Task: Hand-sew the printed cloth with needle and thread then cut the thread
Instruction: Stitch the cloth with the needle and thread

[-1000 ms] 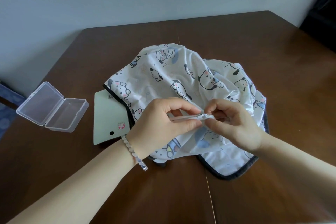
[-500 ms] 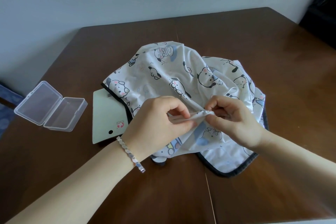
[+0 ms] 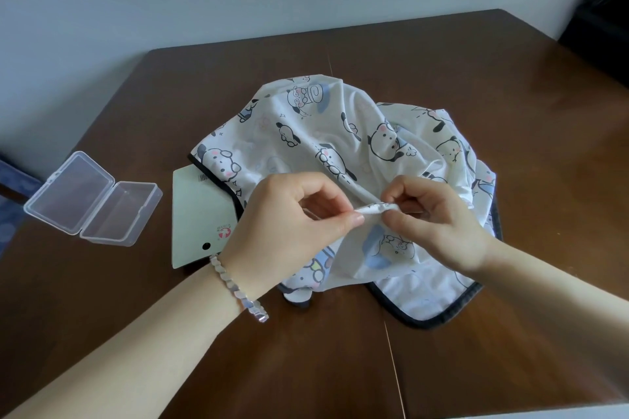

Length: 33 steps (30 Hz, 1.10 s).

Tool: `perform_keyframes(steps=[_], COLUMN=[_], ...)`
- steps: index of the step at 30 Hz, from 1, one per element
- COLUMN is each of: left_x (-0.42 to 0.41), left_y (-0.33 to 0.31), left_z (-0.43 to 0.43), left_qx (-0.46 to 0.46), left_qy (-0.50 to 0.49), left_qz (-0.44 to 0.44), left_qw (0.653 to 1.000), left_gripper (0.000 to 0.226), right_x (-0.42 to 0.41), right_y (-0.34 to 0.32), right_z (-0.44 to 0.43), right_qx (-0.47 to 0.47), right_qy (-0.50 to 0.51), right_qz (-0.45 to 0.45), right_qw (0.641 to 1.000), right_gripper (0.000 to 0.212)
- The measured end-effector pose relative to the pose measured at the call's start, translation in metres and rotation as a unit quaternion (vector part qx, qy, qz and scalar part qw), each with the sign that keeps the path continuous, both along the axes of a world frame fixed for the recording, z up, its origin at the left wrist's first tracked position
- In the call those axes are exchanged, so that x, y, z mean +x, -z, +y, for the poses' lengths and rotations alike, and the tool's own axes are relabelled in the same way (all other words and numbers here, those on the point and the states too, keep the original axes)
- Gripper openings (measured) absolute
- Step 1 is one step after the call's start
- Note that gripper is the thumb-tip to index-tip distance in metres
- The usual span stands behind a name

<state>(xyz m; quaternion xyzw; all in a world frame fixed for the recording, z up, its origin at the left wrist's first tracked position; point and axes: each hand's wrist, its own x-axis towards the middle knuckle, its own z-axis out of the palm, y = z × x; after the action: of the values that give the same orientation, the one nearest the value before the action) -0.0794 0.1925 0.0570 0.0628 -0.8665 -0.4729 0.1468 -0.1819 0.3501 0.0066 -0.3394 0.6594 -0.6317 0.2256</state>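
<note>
A white cloth (image 3: 316, 133) printed with cartoon dogs and edged in dark trim lies bunched in the middle of the brown table. My left hand (image 3: 292, 221), with a silver bracelet at the wrist, pinches a raised fold of the cloth between thumb and forefinger. My right hand (image 3: 439, 224) pinches the same fold from the right, fingertips nearly meeting the left thumb. A thin shiny sliver shows along the fold (image 3: 374, 207); whether it is the needle I cannot tell. No thread is visible.
An open clear plastic box (image 3: 92, 197) lies at the table's left edge. A pale green card (image 3: 200, 214) with a hole and a red mark lies partly under the cloth. The brown table (image 3: 340, 360) has a seam running down its middle.
The two hands have drawn closer on the fold, so the stretch of cloth between them is shorter. The camera view has shifted slightly.
</note>
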Motion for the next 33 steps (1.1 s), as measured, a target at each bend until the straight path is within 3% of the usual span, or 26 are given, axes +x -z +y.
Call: perform_keyframes(steps=[8, 20, 22, 25, 29, 33], left_x=[-0.006, -0.008, -0.007, -0.006, -0.003, -0.001], left_y=[-0.002, 0.005, 0.005, 0.002, 0.002, 0.002], left_z=[0.006, 0.012, 0.011, 0.009, 0.008, 0.008], left_qx=[0.143, 0.128, 0.124, 0.129, 0.117, 0.113], left_qy=[-0.006, -0.023, -0.018, -0.009, 0.006, 0.016], left_qz=[-0.138, -0.087, -0.080, -0.069, -0.062, -0.052], left_qw=[0.980, 0.988, 0.989, 0.989, 0.991, 0.992], left_gripper=[0.011, 0.007, 0.008, 0.010, 0.009, 0.012], right_x=[0.002, 0.005, 0.002, -0.010, -0.022, -0.027], right_y=[-0.002, -0.005, -0.009, -0.019, -0.032, -0.043], right_z=[0.000, 0.004, 0.005, 0.006, 0.006, 0.006], right_qx=[-0.016, -0.005, -0.007, -0.023, 0.062, 0.127], right_qy=[-0.010, -0.005, -0.007, 0.032, 0.060, 0.033], right_qz=[0.017, 0.007, -0.014, -0.064, 0.013, 0.111], right_qw=[1.000, 1.000, 1.000, 0.997, 0.996, 0.985], right_gripper=[0.013, 0.013, 0.003, 0.007, 0.026, 0.022])
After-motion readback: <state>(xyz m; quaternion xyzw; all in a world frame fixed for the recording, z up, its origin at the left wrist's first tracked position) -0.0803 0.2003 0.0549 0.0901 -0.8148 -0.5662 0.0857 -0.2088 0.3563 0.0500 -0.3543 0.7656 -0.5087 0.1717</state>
